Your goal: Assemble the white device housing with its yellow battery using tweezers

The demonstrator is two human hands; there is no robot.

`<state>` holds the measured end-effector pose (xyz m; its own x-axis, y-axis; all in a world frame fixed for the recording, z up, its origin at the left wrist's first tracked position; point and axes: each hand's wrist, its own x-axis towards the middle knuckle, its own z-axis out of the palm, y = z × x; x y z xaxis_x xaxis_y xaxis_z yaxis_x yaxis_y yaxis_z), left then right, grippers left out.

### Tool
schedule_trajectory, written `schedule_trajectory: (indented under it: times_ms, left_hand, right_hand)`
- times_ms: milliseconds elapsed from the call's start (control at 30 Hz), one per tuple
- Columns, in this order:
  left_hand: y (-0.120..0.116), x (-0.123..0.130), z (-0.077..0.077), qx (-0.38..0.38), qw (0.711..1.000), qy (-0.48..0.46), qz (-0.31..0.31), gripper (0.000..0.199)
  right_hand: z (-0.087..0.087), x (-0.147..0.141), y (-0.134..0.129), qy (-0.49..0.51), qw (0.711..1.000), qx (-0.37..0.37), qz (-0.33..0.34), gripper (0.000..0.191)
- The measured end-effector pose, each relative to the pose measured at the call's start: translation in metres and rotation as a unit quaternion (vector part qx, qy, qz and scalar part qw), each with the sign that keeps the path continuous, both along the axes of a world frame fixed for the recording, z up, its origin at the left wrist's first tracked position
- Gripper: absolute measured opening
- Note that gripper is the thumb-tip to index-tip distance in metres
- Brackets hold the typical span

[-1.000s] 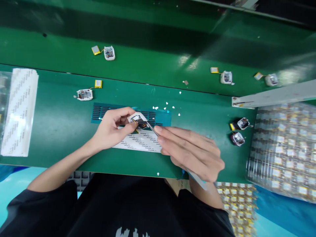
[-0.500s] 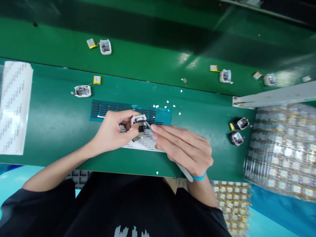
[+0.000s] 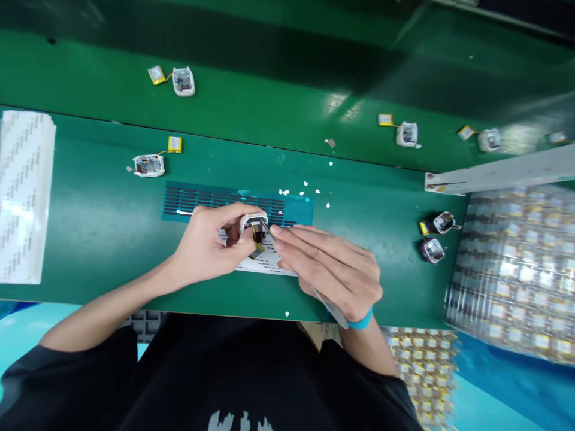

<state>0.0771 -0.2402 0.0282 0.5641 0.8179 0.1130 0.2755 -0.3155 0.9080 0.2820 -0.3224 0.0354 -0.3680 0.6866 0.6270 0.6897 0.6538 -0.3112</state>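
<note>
While left fingers [image 3: 233, 211] pinch a white casing [image 3: 257, 222] between them, right fingers [image 3: 290, 236] grip tweezers [image 3: 335, 312], tips at its edge.

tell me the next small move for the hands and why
Probably a gentle nudge of the slim silver metal tool against the small open white plastic housing: the right hand holds the tool with its tip apparently at the housing's edge, while the left hand grips the housing.

The light's good over the green bench [image 3: 103, 239], but a dark band [image 3: 269, 63] crosses the top, glare blanches the far green strip [image 3: 251, 120] right of upper centre and the printed sheet [image 3: 24, 191] at far left, and the plastic trays [image 3: 516, 269] at right look blurry and stretched.
</note>
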Motion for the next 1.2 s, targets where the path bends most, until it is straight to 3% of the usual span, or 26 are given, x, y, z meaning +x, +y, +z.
schedule_trajectory:
  times_ms: [433,600,767,867,1200]
  left_hand:
    - [-0.0026,0.0001,-0.0013,0.086,0.996,0.023,0.007,0.028]
    - [-0.0009,-0.0019,-0.0023,0.094,0.995,0.024,-0.013,0.027]
    - [0.0001,-0.0030,-0.0039,0.089,0.995,0.019,-0.031,0.025]
    - [-0.0006,-0.0031,-0.0029,0.068,0.997,0.021,-0.020,0.026]
    - [0.0025,-0.0030,-0.0021,-0.115,0.993,-0.005,0.018,0.023]
  right_hand:
    - [-0.0040,0.0000,-0.0015,0.019,1.000,-0.016,-0.004,0.025]
    - [-0.0041,-0.0010,-0.0021,0.029,0.999,-0.023,-0.021,0.031]
    - [-0.0062,-0.0006,-0.0014,0.038,0.999,-0.006,-0.019,0.024]
    - [-0.0072,0.0001,-0.0004,0.046,0.999,0.001,-0.017,0.025]
    - [-0.0021,0.0025,0.0000,0.103,0.995,0.007,-0.010,0.039]
